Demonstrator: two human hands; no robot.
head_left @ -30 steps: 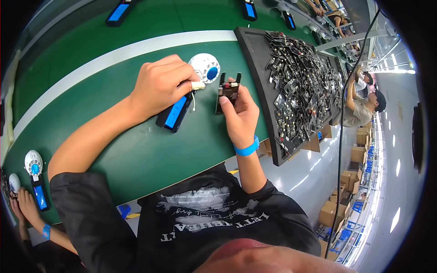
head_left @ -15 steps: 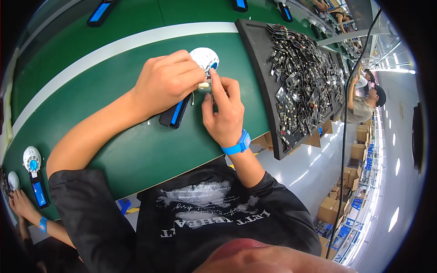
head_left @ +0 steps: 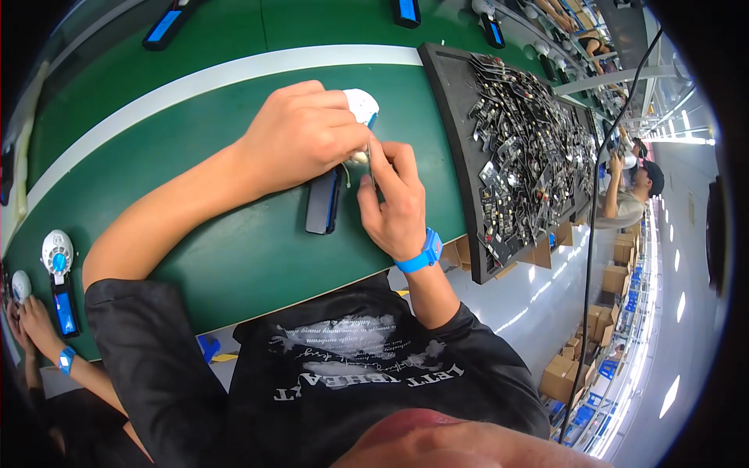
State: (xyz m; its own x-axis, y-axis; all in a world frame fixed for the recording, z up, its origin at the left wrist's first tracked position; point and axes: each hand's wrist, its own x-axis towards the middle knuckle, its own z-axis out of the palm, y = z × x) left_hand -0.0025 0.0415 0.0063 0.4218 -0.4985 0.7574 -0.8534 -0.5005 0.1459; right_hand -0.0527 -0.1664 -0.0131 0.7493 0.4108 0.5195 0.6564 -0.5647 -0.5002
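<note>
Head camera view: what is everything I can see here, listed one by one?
Small fan device: one, white round head with a dark and blue handle, on the belt under the hands.
Conveyor belt: one, green with a white stripe, across the middle.
Tray: one, black, heaped with small dark and metallic parts, right of the hands.
Other fan devices: several, white and blue, at the left edge and along the top.
Cardboard boxes: several, brown, on the floor at lower right.
Co-workers: one at far right, another's hands at lower left.
Wristband: one, blue, on the right wrist.
Left hand: on the fan device.
Right hand: pinching a small part at it.
</note>
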